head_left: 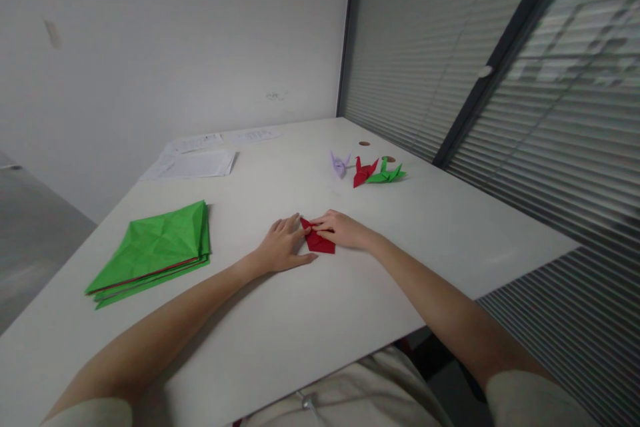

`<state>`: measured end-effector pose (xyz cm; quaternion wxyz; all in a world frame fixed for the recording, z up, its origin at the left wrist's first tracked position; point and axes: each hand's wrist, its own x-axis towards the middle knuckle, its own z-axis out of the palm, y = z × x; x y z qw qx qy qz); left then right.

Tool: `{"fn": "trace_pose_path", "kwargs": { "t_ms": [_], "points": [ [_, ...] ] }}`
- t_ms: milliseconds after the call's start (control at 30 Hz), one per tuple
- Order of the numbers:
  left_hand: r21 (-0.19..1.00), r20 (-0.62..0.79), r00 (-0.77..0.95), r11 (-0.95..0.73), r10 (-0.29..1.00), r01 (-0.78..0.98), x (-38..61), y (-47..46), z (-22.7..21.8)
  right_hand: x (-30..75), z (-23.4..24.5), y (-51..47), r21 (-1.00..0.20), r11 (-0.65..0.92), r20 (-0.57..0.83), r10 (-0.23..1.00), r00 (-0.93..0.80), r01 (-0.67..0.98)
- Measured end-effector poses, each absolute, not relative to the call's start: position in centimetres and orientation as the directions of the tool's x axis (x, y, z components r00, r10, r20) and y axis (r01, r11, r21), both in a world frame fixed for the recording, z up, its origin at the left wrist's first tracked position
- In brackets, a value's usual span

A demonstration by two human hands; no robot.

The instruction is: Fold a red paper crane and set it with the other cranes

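A folded red paper [321, 244] is found on the table [280, 340]. Its left side is touched by the spread left hand [284, 244]; its upper right side is overlapped by the right hand [345, 228], where pinching cannot be confirmed. Three paper birds [364, 174] are noted beyond; at left, a paper stack [163, 238] is noted.

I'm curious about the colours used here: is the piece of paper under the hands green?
No, the folded paper touched by the left hand and right hand is red.
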<state>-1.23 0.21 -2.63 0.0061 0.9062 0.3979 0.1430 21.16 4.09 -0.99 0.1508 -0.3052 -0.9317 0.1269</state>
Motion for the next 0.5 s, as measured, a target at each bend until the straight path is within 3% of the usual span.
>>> {"fn": "trace_pose_path", "kwargs": {
  "t_ms": [500],
  "points": [
    [0.141, 0.321, 0.631, -0.695, 0.706, 0.705, -1.10, -0.01, -2.56, 20.83, -0.55, 3.44, -0.307, 0.786, 0.153, 0.598, -0.787, 0.537]
  ]
}}
